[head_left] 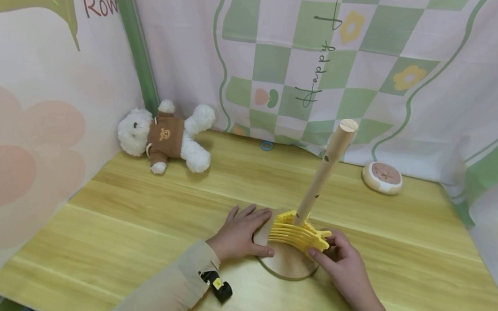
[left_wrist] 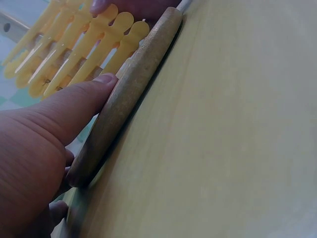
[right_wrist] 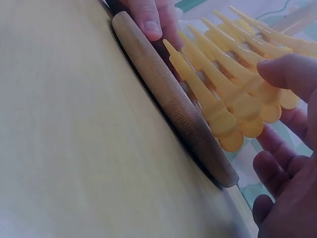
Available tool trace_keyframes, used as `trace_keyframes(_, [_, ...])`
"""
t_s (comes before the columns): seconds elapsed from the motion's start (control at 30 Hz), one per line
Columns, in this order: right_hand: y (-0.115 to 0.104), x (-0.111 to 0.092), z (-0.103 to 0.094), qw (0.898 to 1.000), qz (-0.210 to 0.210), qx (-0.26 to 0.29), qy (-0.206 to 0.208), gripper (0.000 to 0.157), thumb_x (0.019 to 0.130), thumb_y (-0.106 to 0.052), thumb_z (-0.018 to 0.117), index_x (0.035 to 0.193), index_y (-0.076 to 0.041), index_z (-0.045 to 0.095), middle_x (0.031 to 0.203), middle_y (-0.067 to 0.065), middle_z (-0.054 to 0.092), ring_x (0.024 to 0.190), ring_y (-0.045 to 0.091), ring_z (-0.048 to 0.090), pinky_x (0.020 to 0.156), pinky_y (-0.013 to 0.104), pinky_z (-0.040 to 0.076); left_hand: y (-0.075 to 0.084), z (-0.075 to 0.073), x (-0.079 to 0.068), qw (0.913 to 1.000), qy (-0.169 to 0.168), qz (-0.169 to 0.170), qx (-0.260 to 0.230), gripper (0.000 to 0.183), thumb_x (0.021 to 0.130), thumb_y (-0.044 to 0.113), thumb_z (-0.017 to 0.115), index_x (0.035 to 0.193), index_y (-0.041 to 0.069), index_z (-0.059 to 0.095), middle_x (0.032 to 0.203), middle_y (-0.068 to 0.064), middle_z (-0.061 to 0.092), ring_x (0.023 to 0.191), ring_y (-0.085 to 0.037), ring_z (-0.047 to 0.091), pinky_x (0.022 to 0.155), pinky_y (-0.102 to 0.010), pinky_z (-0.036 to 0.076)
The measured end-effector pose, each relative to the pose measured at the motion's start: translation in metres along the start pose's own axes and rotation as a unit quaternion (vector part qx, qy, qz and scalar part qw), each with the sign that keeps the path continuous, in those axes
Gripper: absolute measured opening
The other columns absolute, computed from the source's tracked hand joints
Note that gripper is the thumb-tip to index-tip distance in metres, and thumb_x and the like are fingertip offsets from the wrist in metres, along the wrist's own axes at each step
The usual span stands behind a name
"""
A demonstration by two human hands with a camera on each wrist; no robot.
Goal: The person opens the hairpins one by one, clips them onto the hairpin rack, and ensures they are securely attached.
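Observation:
A round wooden base [head_left: 290,266] carries a pale wooden pole [head_left: 325,171] that leans to the right in the head view. Around the pole's foot sit several yellow plastic clips [head_left: 297,235] in a tight stack, with narrow arms and rounded ends. My left hand [head_left: 241,234] rests on the base's left side, fingers extended and thumb along the rim, as the left wrist view also shows. My right hand [head_left: 348,269] pinches the rounded ends of the yellow clips [right_wrist: 233,106] between thumb and fingers. How many clips it holds is unclear.
A white plush toy in a brown shirt [head_left: 167,135] lies at the back left of the wooden table [head_left: 144,216]. A small blue ring [head_left: 267,146] is near the back edge. A round white and brown device [head_left: 382,178] stands at the back right, before a patterned curtain [head_left: 274,67].

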State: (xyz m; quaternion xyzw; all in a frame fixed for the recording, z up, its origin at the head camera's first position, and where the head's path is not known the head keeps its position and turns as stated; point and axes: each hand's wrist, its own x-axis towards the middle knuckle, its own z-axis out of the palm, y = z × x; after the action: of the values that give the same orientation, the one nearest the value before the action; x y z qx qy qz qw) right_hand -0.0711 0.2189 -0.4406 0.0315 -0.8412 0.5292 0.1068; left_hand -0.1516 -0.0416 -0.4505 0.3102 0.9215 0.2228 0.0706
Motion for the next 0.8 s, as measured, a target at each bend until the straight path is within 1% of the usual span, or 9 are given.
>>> trace_keyframes(0.07, [-0.0013, -0.0001, 0.0005, 1.0, -0.002, 0.003, 0.002, 0.023, 0.084, -0.004, 0.08, 0.1, -0.007, 0.064, 0.098, -0.008, 0.06, 0.077, 0.008, 0.059, 0.064, 0.022, 0.052, 0.0001, 0.0001, -0.0001, 1.0, 0.0, 0.0, 0.001, 0.099, 0.081, 0.069, 0.07, 0.158, 0.019, 0.034, 0.162, 0.007, 0.033, 0.152, -0.027, 0.021, 0.121, -0.06, 0.007])
trace_keyframes(0.27, [-0.0018, 0.0005, 0.0017, 1.0, -0.014, 0.008, -0.001, 0.021, 0.084, -0.001, 0.079, 0.098, -0.006, 0.064, 0.095, 0.0, 0.058, 0.077, 0.008, 0.061, 0.065, 0.022, 0.055, 0.0004, 0.0004, 0.0, 1.0, -0.001, -0.002, 0.003, 0.099, 0.081, 0.069, 0.07, 0.158, 0.019, 0.033, 0.162, 0.007, 0.032, 0.152, -0.026, 0.02, 0.121, -0.059, 0.006])
trace_keyframes(0.47, [0.0008, 0.0016, 0.0017, 1.0, -0.029, 0.004, -0.003, 0.021, 0.084, 0.0, 0.079, 0.098, -0.007, 0.065, 0.102, -0.007, 0.06, 0.08, 0.007, 0.061, 0.065, 0.022, 0.055, 0.0012, -0.0008, -0.0005, 1.0, 0.001, 0.0, 0.0, 0.098, 0.081, 0.067, 0.07, 0.158, 0.018, 0.034, 0.162, 0.006, 0.033, 0.152, -0.027, 0.021, 0.12, -0.06, 0.007])
trace_keyframes(0.57, [0.0017, 0.0016, 0.0004, 1.0, -0.023, 0.012, -0.011, 0.021, 0.085, -0.002, 0.078, 0.102, -0.006, 0.066, 0.104, -0.006, 0.06, 0.082, 0.007, 0.062, 0.067, 0.022, 0.055, 0.0019, -0.0018, -0.001, 1.0, 0.001, 0.001, -0.005, 0.097, 0.082, 0.067, 0.071, 0.158, 0.018, 0.035, 0.162, 0.006, 0.033, 0.152, -0.027, 0.021, 0.12, -0.06, 0.007])
trace_keyframes(0.7, [0.0008, 0.0004, -0.0019, 1.0, -0.003, 0.021, -0.018, 0.024, 0.087, -0.005, 0.077, 0.108, -0.005, 0.065, 0.105, -0.005, 0.062, 0.083, 0.01, 0.063, 0.07, 0.023, 0.055, 0.0025, -0.0024, -0.0014, 1.0, -0.002, 0.0, -0.005, 0.098, 0.082, 0.067, 0.071, 0.158, 0.018, 0.035, 0.162, 0.006, 0.033, 0.152, -0.027, 0.021, 0.121, -0.059, 0.006])
trace_keyframes(0.8, [-0.0017, 0.0006, -0.0025, 1.0, 0.0, 0.022, -0.012, 0.027, 0.088, -0.005, 0.077, 0.112, -0.005, 0.065, 0.106, -0.006, 0.064, 0.084, 0.012, 0.061, 0.072, 0.023, 0.053, 0.0022, -0.0023, -0.0012, 1.0, -0.002, 0.0, -0.004, 0.098, 0.082, 0.067, 0.071, 0.158, 0.018, 0.035, 0.162, 0.006, 0.033, 0.152, -0.027, 0.021, 0.121, -0.059, 0.007])
